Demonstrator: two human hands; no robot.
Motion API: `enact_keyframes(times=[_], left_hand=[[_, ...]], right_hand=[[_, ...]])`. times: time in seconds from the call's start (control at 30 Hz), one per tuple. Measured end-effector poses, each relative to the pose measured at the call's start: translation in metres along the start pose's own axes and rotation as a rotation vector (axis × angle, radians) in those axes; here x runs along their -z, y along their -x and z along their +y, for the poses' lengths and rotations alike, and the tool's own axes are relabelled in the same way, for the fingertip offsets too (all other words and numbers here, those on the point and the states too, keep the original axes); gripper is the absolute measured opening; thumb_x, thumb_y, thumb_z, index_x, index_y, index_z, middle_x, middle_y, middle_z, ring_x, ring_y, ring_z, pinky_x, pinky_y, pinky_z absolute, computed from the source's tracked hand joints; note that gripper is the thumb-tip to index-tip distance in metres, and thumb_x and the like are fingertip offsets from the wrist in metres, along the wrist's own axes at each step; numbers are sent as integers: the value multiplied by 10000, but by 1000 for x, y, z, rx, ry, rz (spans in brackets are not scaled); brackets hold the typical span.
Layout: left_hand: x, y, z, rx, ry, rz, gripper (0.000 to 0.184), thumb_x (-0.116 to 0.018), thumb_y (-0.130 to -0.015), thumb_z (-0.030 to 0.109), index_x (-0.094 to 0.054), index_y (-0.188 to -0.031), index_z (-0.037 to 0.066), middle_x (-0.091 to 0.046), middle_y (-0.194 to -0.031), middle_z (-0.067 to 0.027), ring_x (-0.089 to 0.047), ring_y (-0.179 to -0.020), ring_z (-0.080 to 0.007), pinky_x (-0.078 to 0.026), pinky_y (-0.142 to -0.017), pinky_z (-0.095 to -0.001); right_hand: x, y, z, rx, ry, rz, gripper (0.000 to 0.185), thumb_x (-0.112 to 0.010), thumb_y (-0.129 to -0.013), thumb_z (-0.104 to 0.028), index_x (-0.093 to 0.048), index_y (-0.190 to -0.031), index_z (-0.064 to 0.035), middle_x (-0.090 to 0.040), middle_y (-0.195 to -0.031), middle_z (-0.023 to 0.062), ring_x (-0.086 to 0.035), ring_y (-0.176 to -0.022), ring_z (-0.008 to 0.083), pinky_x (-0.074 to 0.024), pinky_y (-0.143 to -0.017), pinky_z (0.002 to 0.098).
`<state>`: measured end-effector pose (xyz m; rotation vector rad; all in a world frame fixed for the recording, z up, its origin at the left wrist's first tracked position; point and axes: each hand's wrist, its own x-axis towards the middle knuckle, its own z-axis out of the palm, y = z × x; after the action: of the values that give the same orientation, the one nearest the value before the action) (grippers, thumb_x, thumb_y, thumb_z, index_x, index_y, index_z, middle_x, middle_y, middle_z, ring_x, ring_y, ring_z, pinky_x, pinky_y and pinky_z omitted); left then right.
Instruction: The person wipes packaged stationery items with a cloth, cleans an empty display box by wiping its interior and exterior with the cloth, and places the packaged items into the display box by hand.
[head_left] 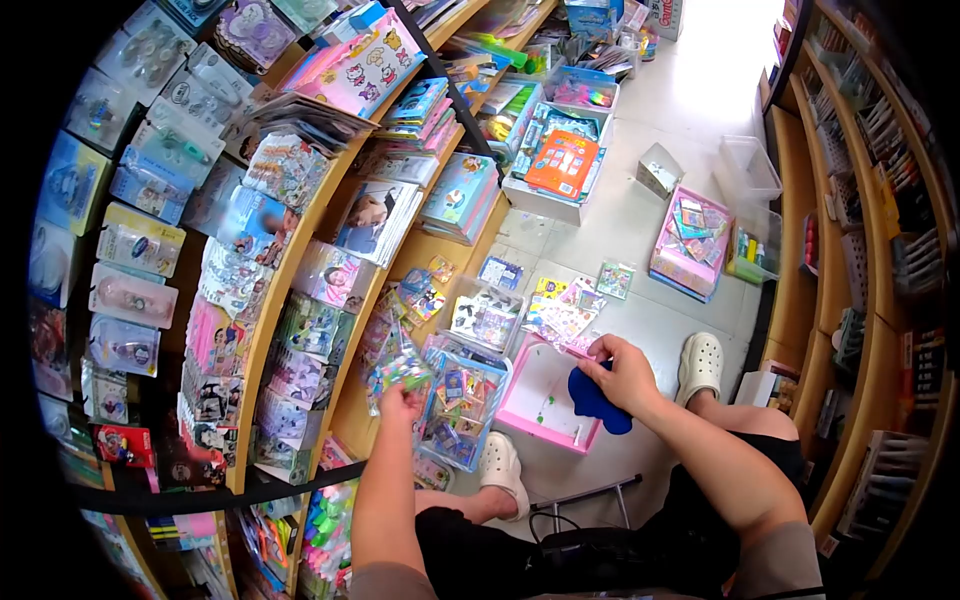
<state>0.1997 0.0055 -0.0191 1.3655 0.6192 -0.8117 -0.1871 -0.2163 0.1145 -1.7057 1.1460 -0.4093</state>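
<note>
My left hand (pixel 400 400) is closed on a colourful packet (pixel 403 370) above the bottom shelf's edge. Just right of it stands a blue-rimmed basket (pixel 465 400) holding small packets. My right hand (pixel 617 372) grips a dark blue cloth (pixel 600 400), which hangs over the right side of a pink box (pixel 545 395). Inside that box are a few small green bits and a small white object. Behind the two containers are a clear bin of packets (pixel 485 312) and loose sticker sheets (pixel 565 308) on the floor.
Stocked wooden shelves (pixel 270 350) rise on the left, and more (pixel 850 250) on the right. A pink tray (pixel 690 240), clear bins (pixel 752 168) and a white box with orange packs (pixel 560 165) stand on the floor. A metal-framed stool (pixel 590 495) is between my legs.
</note>
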Motion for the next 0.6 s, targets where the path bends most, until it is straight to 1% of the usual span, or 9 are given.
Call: enact_keyframes(times=[0.03, 0.1, 0.13, 0.17, 0.23, 0.33, 0.4, 0.47, 0.6], left_hand=[[1, -11, 12, -7, 75, 49, 93, -512, -810, 31, -527, -901, 22, -549, -703, -55, -501, -481, -152, -420, -413, -241], [11, -52, 35, -33, 166, 24, 138, -544, -841, 113, -528, -964, 53, -555, -781, -53, -541, -592, -141, -463, -509, -252], [5, -40, 38, -174, -98, 103, 278, -589, -851, 303, -529, -1013, 85, -556, -900, -55, -562, -753, -163, -488, -637, -301], [-6, -32, 41, -140, -268, 255, 465, -604, -806, 482, -529, -1062, 101, -539, -1051, -63, -546, -893, -208, -472, -738, -363], [-8, -32, 36, 51, -328, 174, 573, -603, -783, 534, -519, -1093, 60, -576, -1035, -102, -567, -883, -262, -466, -731, -411], [2, -68, -24, 1, -664, 131, 523, -621, -795, 452, -514, -1063, 16, -610, -936, -123, -590, -844, -266, -466, -726, -396], [1, -120, -82, -266, -1016, 85, 379, -620, -802, 309, -509, -983, -5, -606, -793, -119, -594, -753, -251, -471, -689, -364], [-57, -49, -123, -798, -1082, 27, 237, -585, -806, 183, -506, -946, 9, -587, -753, -102, -578, -667, -222, -476, -605, -355], [-141, -10, -181, -818, -1176, -274, 258, -572, -775, 139, -495, -996, 30, -568, -895, -141, -574, -806, -289, -463, -716, -370]], right_hand=[[0, 0, 2, -5, 20, -8, 250, -699, -724, -228, -586, -830, -32, -608, -767, 121, -595, -721, 267, -462, -645, 345], [2, 2, 4, -22, 59, -35, 248, -703, -717, -219, -584, -829, -32, -609, -779, 122, -594, -727, 272, -462, -645, 345], [3, 2, 8, -45, 83, -41, 251, -706, -715, -216, -579, -833, -33, -611, -796, 124, -593, -730, 274, -461, -644, 345], [3, 4, 14, -46, 101, -45, 252, -706, -717, -214, -578, -836, -33, -611, -802, 124, -594, -734, 273, -462, -645, 345], [4, 2, 21, -34, 135, -46, 252, -705, -720, -212, -575, -842, -34, -613, -815, 125, -597, -741, 270, -464, -647, 345], [5, 4, 20, -85, 107, -121, 246, -704, -725, -211, -569, -836, -38, -605, -815, 122, -599, -754, 270, -469, -656, 351], [10, 6, 11, -83, 134, -159, 237, -699, -726, -200, -561, -836, -42, -597, -809, 121, -600, -756, 280, -470, -652, 360], [13, 12, 5, -38, 173, -233, 232, -692, -727, -190, -559, -852, -46, -597, -813, 119, -601, -757, 281, -472, -648, 364], [24, 23, -7, 19, 299, -404, 239, -681, -733, -200, -567, -901, -73, -577, -814, 101, -597, -728, 277, -480, -623, 362]])
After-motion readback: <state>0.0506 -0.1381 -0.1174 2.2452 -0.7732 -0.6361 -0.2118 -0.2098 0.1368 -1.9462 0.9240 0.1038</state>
